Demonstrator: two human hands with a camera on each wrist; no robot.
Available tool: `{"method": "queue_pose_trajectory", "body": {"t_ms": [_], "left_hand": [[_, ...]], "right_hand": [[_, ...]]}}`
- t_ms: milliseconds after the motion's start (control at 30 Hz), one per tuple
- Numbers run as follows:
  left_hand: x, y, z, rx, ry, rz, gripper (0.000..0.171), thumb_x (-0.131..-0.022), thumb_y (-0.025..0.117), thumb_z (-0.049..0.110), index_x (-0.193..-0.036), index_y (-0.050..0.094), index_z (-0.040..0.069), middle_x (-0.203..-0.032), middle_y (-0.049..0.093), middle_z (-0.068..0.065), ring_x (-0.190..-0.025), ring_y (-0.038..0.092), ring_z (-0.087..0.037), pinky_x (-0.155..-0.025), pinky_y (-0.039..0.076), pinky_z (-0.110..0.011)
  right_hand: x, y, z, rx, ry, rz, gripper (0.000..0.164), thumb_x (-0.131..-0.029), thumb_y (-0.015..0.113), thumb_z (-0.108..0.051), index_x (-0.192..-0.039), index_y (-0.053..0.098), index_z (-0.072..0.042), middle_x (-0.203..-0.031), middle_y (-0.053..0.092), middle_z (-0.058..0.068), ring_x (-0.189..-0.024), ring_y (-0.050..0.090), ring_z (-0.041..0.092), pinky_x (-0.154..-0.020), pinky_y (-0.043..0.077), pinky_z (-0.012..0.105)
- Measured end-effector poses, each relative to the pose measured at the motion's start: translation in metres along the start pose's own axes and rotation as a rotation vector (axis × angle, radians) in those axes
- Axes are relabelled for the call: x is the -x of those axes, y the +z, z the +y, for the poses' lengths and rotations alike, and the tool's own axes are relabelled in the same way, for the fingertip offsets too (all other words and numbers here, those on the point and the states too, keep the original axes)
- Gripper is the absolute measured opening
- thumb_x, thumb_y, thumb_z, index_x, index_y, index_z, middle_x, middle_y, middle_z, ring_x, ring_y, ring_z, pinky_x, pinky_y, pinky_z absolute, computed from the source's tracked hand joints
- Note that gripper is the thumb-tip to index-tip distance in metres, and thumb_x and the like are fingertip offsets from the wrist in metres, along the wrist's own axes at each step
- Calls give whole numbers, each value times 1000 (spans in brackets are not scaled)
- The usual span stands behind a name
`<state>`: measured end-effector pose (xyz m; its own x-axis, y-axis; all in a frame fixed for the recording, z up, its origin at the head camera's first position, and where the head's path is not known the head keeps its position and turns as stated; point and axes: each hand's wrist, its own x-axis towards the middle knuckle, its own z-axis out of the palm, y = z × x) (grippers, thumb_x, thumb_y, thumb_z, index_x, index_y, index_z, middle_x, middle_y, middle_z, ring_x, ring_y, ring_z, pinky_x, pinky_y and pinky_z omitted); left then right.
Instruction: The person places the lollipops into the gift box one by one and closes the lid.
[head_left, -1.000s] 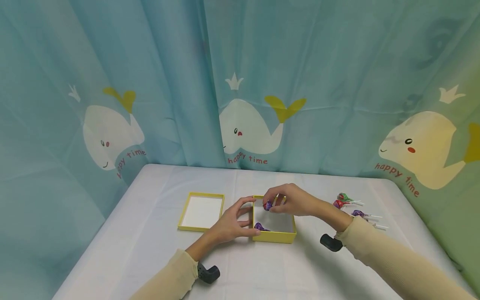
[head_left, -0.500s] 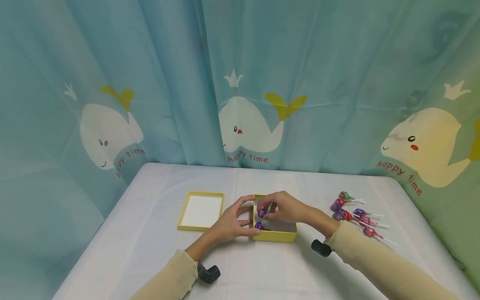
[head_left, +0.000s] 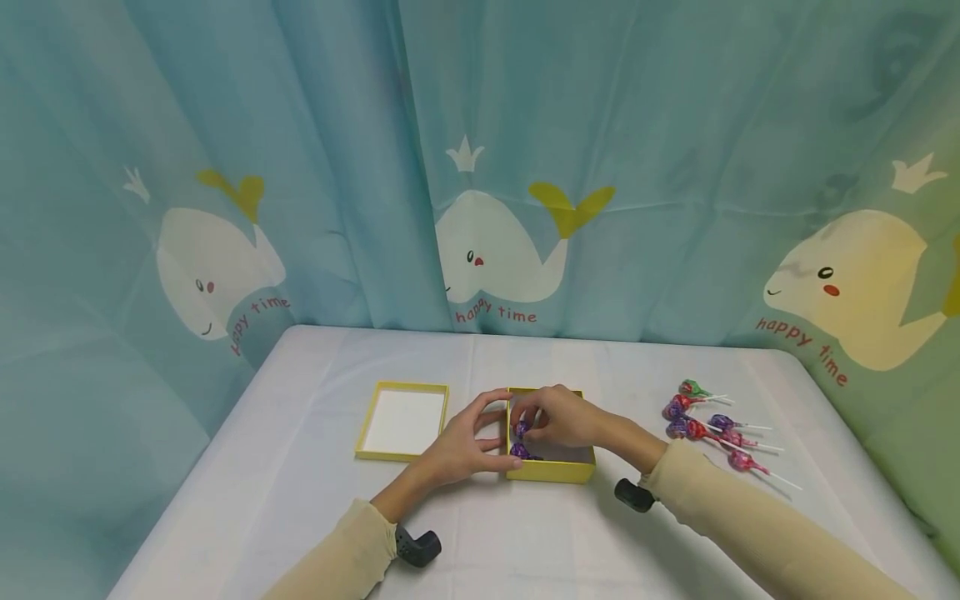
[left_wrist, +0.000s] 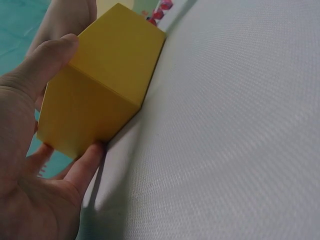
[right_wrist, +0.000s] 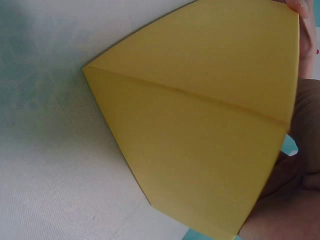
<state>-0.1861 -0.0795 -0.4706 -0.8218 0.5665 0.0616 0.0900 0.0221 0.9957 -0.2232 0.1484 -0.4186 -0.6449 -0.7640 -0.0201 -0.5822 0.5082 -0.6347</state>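
In the head view, a yellow open-topped box (head_left: 551, 472) stands mid-table. My left hand (head_left: 468, 442) grips its left side, the thumb at the near corner and the fingers spread toward the far one. The left wrist view shows the thumb (left_wrist: 50, 55) at the box's top edge and fingertips low on its wall. My right hand (head_left: 562, 418) reaches down inside, pinching a purple-wrapped lollipop (head_left: 521, 429) near the left wall. Just nearer lies another purple lollipop (head_left: 519, 451). The right wrist view is mostly filled by the box's outer walls (right_wrist: 190, 135), which hide the right fingertips.
Left of the box, a yellow-rimmed lid (head_left: 405, 422) lies with its white inside up. Several wrapped lollipops, among them a green one (head_left: 690, 387) and a pink one (head_left: 741, 461), lie at the right on the white-covered table (head_left: 300, 500). A blue curtain (head_left: 360, 167) hangs behind.
My right hand has moved left and lower into the box with the purple lollipop, uncovering more lollipops on the table at the right. The left hand has stayed on the box.
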Motion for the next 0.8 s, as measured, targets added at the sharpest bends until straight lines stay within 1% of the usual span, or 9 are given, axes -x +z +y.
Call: {"method": "queue_pose_trajectory", "body": {"t_ms": [100,300,567,800], "left_hand": [[1,0,0,-3,-1,2,91,-81,88,5,-155,37,22,-165,29,-4,-150,34,-29,-106,52,-37],[1,1,1,2,-1,1,91,-81,87,4,-155,37,21,-164,31,-7,-150,35,-30,-106,52,-37],[1,1,1,11,-1,2,90,-81,87,4,-154,39,23,-165,29,-5,-150,33,-31,-105,53,-37],[1,1,1,13,-4,2,90,-81,87,5,-154,39,24,-166,27,-4,-151,32,-31,-105,53,-37]], "right_hand": [[-1,2,0,-1,10,-5,18,-89,77,1,-104,72,-7,-95,72,2,-86,68,14,-77,61,21],[-3,3,1,11,18,-12,17,-90,77,0,-106,73,-6,-95,73,4,-85,68,13,-77,61,22],[-3,5,0,20,18,-12,17,-90,78,-2,-105,72,-7,-96,73,3,-85,69,11,-76,61,21],[-4,6,1,3,26,-20,17,-90,78,-1,-104,71,-7,-96,72,3,-86,69,12,-77,60,21]]}}
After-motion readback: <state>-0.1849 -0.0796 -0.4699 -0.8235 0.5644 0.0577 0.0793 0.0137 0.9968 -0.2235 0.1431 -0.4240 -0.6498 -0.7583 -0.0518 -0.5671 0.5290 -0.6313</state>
